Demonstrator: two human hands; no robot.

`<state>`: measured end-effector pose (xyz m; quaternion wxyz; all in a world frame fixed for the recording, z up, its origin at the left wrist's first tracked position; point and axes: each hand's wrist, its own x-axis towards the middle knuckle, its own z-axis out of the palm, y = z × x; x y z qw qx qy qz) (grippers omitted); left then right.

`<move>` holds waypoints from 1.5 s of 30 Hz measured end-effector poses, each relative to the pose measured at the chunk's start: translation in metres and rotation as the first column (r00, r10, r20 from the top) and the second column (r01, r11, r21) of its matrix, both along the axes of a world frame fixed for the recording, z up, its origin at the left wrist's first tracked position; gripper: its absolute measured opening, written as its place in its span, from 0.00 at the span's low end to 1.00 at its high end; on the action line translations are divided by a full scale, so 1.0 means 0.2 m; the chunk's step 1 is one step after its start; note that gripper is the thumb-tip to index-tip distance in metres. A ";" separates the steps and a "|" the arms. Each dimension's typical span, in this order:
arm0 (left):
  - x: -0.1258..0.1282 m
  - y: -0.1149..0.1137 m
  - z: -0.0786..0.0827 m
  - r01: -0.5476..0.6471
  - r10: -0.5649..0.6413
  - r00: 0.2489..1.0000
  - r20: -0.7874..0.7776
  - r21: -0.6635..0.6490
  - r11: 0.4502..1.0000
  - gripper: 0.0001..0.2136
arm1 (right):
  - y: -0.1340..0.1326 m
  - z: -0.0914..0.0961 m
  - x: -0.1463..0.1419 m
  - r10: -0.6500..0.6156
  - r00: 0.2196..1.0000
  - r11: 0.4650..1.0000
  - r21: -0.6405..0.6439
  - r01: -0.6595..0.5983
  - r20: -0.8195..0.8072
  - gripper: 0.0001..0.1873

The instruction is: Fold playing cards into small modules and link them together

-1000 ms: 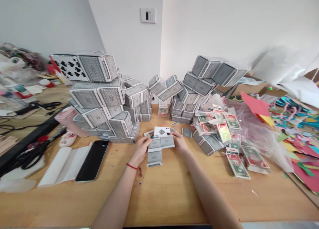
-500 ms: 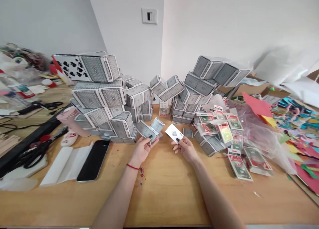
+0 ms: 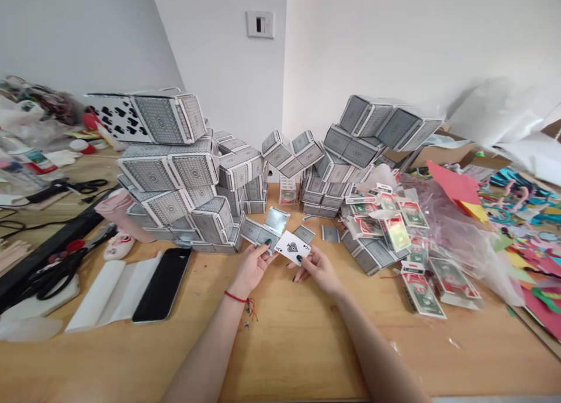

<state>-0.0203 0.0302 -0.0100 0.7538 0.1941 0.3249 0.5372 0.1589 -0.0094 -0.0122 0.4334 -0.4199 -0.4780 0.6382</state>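
Note:
In the head view my left hand pinches folded grey-backed playing cards, their panels standing at angles to one another. My right hand grips an ace of spades by its right end, face up. The ace's left end meets or overlaps the cards at my left fingertips; I cannot tell whether they are joined. Just beyond the ace lies a loose grey-backed card, with another card to its right.
Stacked card boxes form a left pile and a right pile, joined by a V-shaped piece. A black phone, white paper and scissors lie left. Card packs and plastic bags lie right.
My right hand has brought the ace of spades leftward and slightly down, turning it, until it meets the cards in my left hand. The left hand has barely moved.

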 end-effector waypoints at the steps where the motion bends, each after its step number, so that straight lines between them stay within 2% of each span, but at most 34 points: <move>1: 0.00 0.00 0.00 0.004 -0.004 1.000 0.002 0.000 1.000 0.05 | 0.00 0.01 0.00 -0.004 1.000 1.000 0.008 0.004 0.019 0.23; 11: -0.01 -0.01 0.02 0.035 -0.035 0.997 0.073 0.005 0.999 0.05 | -0.03 0.08 0.02 -0.014 1.000 0.994 0.106 0.013 0.013 0.19; 17: 0.00 -0.01 0.02 0.022 -0.024 0.998 0.063 0.022 1.000 0.06 | -0.03 0.06 -0.01 0.000 0.999 0.993 0.115 -0.005 0.048 0.18; 22: 0.02 -0.01 0.03 0.002 -0.008 0.997 0.071 0.076 0.997 0.06 | -0.04 0.03 -0.03 0.024 0.994 0.998 0.058 -0.031 0.109 0.18; 28: 0.04 -0.03 0.04 0.020 -0.020 1.000 -0.005 0.115 0.993 0.06 | -0.03 -0.01 -0.06 -0.023 0.993 0.998 0.068 0.015 0.112 0.16; 34: 0.06 -0.04 0.04 0.006 0.012 0.995 -0.102 0.171 0.985 0.07 | -0.03 -0.04 -0.03 -0.014 0.970 0.998 0.068 -0.003 0.243 0.14; 38: 0.07 -0.05 0.03 0.010 0.021 0.988 -0.155 0.195 0.981 0.10 | -0.02 -0.05 -0.02 -0.027 0.967 0.999 0.051 0.015 0.254 0.13; 45: 0.09 -0.06 -0.01 -0.011 0.052 0.959 -0.277 0.149 0.989 0.13 | 0.00 -0.06 -0.02 -0.029 0.975 1.000 0.005 0.029 0.220 0.17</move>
